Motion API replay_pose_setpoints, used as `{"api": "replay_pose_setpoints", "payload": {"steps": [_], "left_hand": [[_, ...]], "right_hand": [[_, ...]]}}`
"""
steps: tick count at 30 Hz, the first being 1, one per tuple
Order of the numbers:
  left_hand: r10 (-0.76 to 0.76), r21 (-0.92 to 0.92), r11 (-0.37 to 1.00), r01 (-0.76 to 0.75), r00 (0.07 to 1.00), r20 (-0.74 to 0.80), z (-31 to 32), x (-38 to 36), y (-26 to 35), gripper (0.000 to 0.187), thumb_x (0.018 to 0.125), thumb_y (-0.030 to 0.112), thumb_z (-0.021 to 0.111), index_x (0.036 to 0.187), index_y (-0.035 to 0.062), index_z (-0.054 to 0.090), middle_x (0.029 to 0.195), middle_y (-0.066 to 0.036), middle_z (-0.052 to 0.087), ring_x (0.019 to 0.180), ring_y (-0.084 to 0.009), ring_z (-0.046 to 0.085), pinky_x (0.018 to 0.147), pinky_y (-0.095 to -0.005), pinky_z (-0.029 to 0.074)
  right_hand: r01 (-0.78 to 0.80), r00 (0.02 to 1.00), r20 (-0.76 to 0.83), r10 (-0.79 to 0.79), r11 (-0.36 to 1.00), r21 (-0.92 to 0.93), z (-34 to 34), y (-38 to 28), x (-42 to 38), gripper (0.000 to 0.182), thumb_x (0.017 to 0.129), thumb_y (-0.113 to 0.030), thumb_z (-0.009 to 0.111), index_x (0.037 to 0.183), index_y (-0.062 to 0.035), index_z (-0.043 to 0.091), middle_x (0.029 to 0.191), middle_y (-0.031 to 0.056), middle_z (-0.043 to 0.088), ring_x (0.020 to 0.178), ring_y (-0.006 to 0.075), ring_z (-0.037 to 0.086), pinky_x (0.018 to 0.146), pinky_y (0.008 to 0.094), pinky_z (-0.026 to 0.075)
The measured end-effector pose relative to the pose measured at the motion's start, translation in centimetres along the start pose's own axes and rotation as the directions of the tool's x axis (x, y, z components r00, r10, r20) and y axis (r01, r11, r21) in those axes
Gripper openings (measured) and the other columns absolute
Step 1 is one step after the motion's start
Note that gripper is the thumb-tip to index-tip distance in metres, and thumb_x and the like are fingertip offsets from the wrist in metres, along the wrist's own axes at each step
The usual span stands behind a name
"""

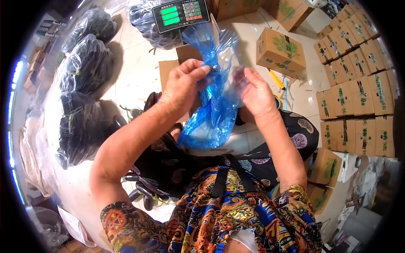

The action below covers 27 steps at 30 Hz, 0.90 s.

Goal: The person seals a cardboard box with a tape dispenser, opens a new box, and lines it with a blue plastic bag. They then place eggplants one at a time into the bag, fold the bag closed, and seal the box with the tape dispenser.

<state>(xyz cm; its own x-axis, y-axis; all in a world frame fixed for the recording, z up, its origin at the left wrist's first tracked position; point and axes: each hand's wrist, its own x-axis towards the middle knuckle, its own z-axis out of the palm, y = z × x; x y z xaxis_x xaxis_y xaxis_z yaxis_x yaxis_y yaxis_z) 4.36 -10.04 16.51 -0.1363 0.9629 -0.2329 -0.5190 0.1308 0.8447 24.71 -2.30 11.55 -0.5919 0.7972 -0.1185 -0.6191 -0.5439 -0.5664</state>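
Observation:
A crumpled, see-through blue plastic bag (211, 122) hangs in front of my body, its gathered upper part flaring out near the scale. My left hand (185, 82) is closed, thumb and fingers pinching the bag at its narrow middle. On the bag's right side is my right hand (258, 93), thumb raised; its fingers are smeared by motion, so whether they grip the film cannot be made out. Loose eggplants (145, 187) lie on the floor by my leg, and a few more show behind my left forearm.
Plastic-wrapped bundles of eggplants (84, 63) line the left side. A digital scale display (181, 14) with green screens stands ahead. A printed carton (280, 52) and a yellow cutter (277, 80) are on the tiled floor. Stacked cartons (356, 97) fill the right.

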Motion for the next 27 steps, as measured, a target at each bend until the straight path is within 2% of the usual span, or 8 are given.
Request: {"api": "replay_pose_setpoints", "payload": {"steps": [4, 7, 8, 13, 16, 19, 22, 27], "left_hand": [[-0.028, 0.047, 0.998, 0.029, 0.999, -0.032, -4.8, 2.1, 1.6, 0.004, 0.095, 0.011, 0.059, 0.095, 0.0073, 0.061, 0.091, -0.003, 0.065, 0.083, -0.0155, 0.062, 0.088, -0.0374, 0.053], [-0.014, -0.147, 0.987, 0.065, 0.947, 0.32, -13.2, 5.3, 2.6, 0.009, 0.095, 0.011, 0.053, 0.102, 0.0051, 0.057, 0.095, -0.006, 0.065, 0.088, -0.0174, 0.063, 0.09, -0.04, 0.052], [0.003, -0.043, 0.999, -0.002, 1.0, 0.029, -13.1, 5.1, 2.8, 0.014, 0.096, 0.009, 0.049, 0.106, 0.0026, 0.056, 0.098, -0.008, 0.065, 0.09, -0.019, 0.063, 0.09, -0.0403, 0.052], [0.063, -0.049, 0.996, -0.077, 0.969, -0.238, -12.6, 4.5, 3.7, 0.02, 0.099, 0.014, 0.045, 0.11, 0.0012, 0.056, 0.099, -0.011, 0.065, 0.091, -0.0217, 0.062, 0.088, -0.0393, 0.052], [0.026, -0.063, 0.997, -0.047, 0.951, -0.309, -13.0, 4.6, 3.7, 0.02, 0.1, 0.014, 0.043, 0.107, 0.0031, 0.059, 0.097, -0.007, 0.065, 0.085, -0.0163, 0.062, 0.08, -0.0329, 0.053], [0.094, 0.056, 0.995, -0.079, 0.93, -0.357, -13.1, 4.5, 3.9, 0.019, 0.1, 0.012, 0.043, 0.107, 0.0036, 0.059, 0.094, -0.005, 0.064, 0.082, -0.0129, 0.062, 0.075, -0.0276, 0.052], [0.239, 0.186, 0.965, -0.186, 0.914, -0.328, -16.8, 5.9, 2.5, 0.018, 0.1, 0.011, 0.047, 0.11, 0.004, 0.06, 0.089, 0.001, 0.062, 0.076, -0.0076, 0.057, 0.069, -0.0226, 0.047], [0.504, 0.665, 0.705, -0.248, 0.834, -0.224, -19.4, 8.4, 1.8, 0.017, 0.102, 0.018, 0.048, 0.108, 0.0059, 0.059, 0.08, 0.004, 0.056, 0.069, -0.0037, 0.05, 0.062, -0.0191, 0.04]], "right_hand": [[0.074, 0.988, -0.136, -0.07, 0.997, 0.023, -0.4, -2.5, 0.1, 0.017, 0.096, -0.012, 0.057, 0.108, -0.0007, 0.06, 0.11, 0.0144, 0.067, 0.097, 0.0213, 0.065, 0.083, 0.037, 0.055], [0.083, 0.979, -0.19, -0.075, 0.996, 0.035, -4.4, -4.3, 1.9, 0.014, 0.097, -0.01, 0.053, 0.105, 0.0, 0.058, 0.104, 0.0137, 0.067, 0.086, 0.0194, 0.064, 0.077, 0.0359, 0.055], [0.08, 0.96, -0.254, -0.119, 0.984, -0.159, -4.3, -4.5, 2.1, 0.013, 0.097, -0.013, 0.055, 0.102, -0.0017, 0.059, 0.099, 0.0121, 0.067, 0.081, 0.018, 0.062, 0.074, 0.0348, 0.054], [-0.152, 0.943, -0.332, 0.018, 0.912, -0.382, -3.8, -5.6, 4.8, 0.032, 0.091, -0.034, 0.068, 0.102, -0.0045, 0.063, 0.088, 0.0035, 0.063, 0.078, 0.0156, 0.06, 0.075, 0.0285, 0.051], [-0.313, 0.929, -0.158, 0.334, 0.489, -0.814, -4.1, -9.1, 5.2, 0.045, 0.082, -0.04, 0.077, 0.106, -0.0033, 0.066, 0.092, 0.0016, 0.065, 0.081, 0.0124, 0.059, 0.077, 0.0241, 0.048], [-0.259, 0.915, -0.233, 0.329, 0.036, -0.965, -4.5, -10.1, 6.4, 0.036, 0.086, -0.028, 0.073, 0.111, -0.0025, 0.067, 0.098, 0.0008, 0.068, 0.081, 0.0065, 0.058, 0.072, 0.0205, 0.047], [-0.212, 0.972, -0.227, 0.053, 0.609, -0.764, -7.5, -11.1, 8.6, 0.021, 0.09, -0.021, 0.069, 0.103, -0.0041, 0.067, 0.09, -0.0009, 0.066, 0.075, 0.006, 0.058, 0.068, 0.0186, 0.049], [-0.263, 0.957, -0.265, 0.115, 0.724, -0.637, -8.0, -11.7, 12.0, 0.023, 0.092, -0.029, 0.067, 0.098, -0.006, 0.067, 0.079, -0.0049, 0.059, 0.069, 0.0034, 0.052, 0.061, 0.0176, 0.043]]}}
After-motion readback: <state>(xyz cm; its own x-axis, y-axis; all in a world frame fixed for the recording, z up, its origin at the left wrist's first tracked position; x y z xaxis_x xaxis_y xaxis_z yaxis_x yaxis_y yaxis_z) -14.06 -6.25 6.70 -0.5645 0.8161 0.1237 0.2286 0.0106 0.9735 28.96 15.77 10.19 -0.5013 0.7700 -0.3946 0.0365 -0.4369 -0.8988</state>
